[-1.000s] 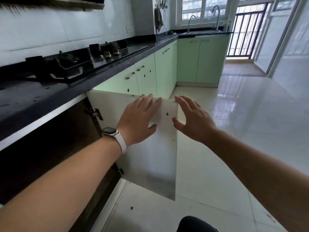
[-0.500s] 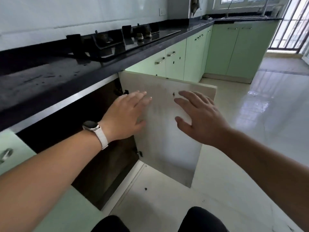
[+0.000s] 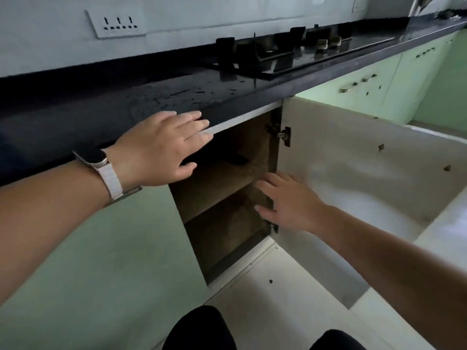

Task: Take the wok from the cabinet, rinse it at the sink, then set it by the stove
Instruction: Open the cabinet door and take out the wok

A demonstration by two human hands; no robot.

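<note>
The cabinet (image 3: 222, 218) under the black counter stands open, its pale door (image 3: 366, 178) swung out to the right. Inside I see a dark brown shelf with a small dark shape (image 3: 237, 160) at the back of the upper level; I cannot tell what it is. No wok is plainly visible. My left hand (image 3: 161, 147), with a watch on the wrist, hovers flat and empty at the counter's front edge above the opening. My right hand (image 3: 290, 200) reaches with spread fingers into the opening near the hinge side, holding nothing.
A black gas stove (image 3: 298, 54) sits on the dark counter (image 3: 126, 102) to the upper right. A wall socket (image 3: 117, 24) is on the pale wall. Green cabinet fronts (image 3: 366, 82) run on to the right. My knees (image 3: 202, 329) show above the white tiled floor.
The view has dropped lower and swung left toward the cabinet opening. Both hands have left the door's inner face: the left rose to the counter edge, the right moved into the opening.
</note>
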